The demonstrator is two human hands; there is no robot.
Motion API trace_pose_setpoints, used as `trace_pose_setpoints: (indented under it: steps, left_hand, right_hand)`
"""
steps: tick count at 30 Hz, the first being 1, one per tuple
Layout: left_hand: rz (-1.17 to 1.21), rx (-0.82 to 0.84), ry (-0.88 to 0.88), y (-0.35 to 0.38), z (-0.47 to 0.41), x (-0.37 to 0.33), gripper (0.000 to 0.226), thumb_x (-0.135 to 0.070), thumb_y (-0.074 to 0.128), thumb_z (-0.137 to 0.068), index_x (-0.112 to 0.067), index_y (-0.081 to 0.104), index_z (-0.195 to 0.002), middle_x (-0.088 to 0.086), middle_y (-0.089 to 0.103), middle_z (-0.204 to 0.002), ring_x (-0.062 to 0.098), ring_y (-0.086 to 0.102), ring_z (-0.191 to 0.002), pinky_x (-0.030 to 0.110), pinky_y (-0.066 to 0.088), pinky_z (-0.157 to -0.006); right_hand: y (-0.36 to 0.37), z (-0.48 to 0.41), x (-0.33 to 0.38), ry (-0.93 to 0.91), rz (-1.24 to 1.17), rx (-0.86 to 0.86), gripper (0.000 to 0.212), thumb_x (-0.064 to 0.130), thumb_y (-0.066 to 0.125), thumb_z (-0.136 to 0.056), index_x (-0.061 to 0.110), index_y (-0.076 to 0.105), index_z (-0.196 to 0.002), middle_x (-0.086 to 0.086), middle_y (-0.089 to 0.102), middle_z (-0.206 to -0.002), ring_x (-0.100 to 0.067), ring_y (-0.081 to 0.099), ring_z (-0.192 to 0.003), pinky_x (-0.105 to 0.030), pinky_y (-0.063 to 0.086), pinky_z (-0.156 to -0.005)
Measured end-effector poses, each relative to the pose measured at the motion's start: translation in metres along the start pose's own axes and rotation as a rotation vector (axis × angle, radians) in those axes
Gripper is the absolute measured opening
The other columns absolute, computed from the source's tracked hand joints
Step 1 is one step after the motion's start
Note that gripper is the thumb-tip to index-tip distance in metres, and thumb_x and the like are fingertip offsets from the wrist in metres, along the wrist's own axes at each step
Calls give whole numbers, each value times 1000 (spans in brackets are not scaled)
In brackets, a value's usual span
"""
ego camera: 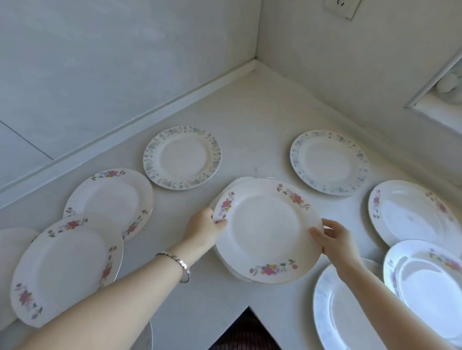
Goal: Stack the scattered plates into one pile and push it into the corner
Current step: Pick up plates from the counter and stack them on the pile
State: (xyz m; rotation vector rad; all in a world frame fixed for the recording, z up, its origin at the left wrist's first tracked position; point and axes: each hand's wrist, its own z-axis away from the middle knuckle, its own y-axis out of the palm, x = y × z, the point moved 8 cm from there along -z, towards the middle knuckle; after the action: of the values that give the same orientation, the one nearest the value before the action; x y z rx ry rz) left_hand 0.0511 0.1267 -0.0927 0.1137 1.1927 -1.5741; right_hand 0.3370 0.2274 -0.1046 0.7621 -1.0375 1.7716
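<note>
A white plate with pink flowers (264, 228) sits in the middle of the white counter (253, 118), on top of at least one other plate whose rim shows beneath it. My left hand (203, 227) grips its left rim and my right hand (332, 238) grips its right rim. Two blue-flowered plates lie farther back, one at the left (182, 157) and one at the right (329, 162). Pink-flowered plates overlap at the left (111, 199) (67, 268). More plates lie at the right (414, 215) (430, 286) (345, 323). The corner (254, 63) is far back.
Tiled walls (97, 65) close in the counter on the left and right and meet at the corner. A wall socket (340, 6) sits high up. A recessed window ledge (449, 104) is at the upper right. The counter's inner front edge (249, 307) notches toward me.
</note>
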Motion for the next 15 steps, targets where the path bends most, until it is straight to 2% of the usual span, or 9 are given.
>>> trace_pose_setpoints:
  steps: [2,5,7,10,12,15]
  left_hand:
    - [-52,6,-48,12,-5,-1,23,-25,59,-84,-10,51,-68,6,56,-69,29,56,-73,25,32,-53]
    - [-92,-14,-110,21,-10,2,32,-24,57,-86,6,59,-95,20,66,-100,34,62,-93,25,36,-63]
    - [-135,-29,-128,25,-12,5,34,-24,57,-86,8,59,-98,21,66,-103,34,62,-94,25,36,-63]
    - [-176,-66,-131,25,-17,8,34,-23,58,-86,9,59,-96,23,67,-102,35,63,-94,25,35,-62]
    - [-215,-79,-121,23,-19,7,32,-22,57,-86,8,59,-96,22,67,-102,35,63,-94,26,36,-62]
    - [-294,-88,-97,23,-23,3,29,-20,54,-89,5,58,-103,21,62,-112,34,61,-99,31,45,-74]
  right_hand:
    - [-1,-10,-9,11,78,3,14,11,60,-85,15,60,-99,1,67,-75,-20,62,-67,-44,52,-77]
    - [6,-24,-20,18,199,19,25,10,62,-84,7,61,-109,-3,60,-72,-24,58,-65,-43,51,-76]
    - [12,-32,-28,49,210,23,29,11,63,-83,6,60,-112,0,56,-64,-19,55,-58,-35,50,-67]
    - [18,-38,-33,71,245,27,31,13,63,-83,7,59,-114,2,56,-64,-19,56,-58,-28,41,-57]
    - [20,-38,-31,57,265,12,30,14,63,-83,8,60,-113,3,57,-64,-13,55,-55,-23,37,-50]
    - [20,-35,-26,11,343,-13,30,19,63,-83,12,62,-112,2,62,-72,-12,57,-58,-23,38,-49]
